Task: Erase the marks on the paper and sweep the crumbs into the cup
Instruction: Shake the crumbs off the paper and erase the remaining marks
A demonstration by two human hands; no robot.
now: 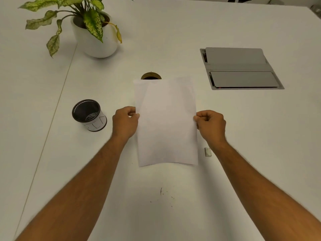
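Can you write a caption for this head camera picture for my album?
Both hands, left hand and right hand, hold a paper.

The paper (166,120) hides the near half of a round table opening (151,76); the plant's (73,16) top leaves are cut off.

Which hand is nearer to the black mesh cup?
Left. The left hand pinches the paper's left edge, just right of the cup with bare table between. The right hand pinches the opposite edge, the whole sheet farther away.
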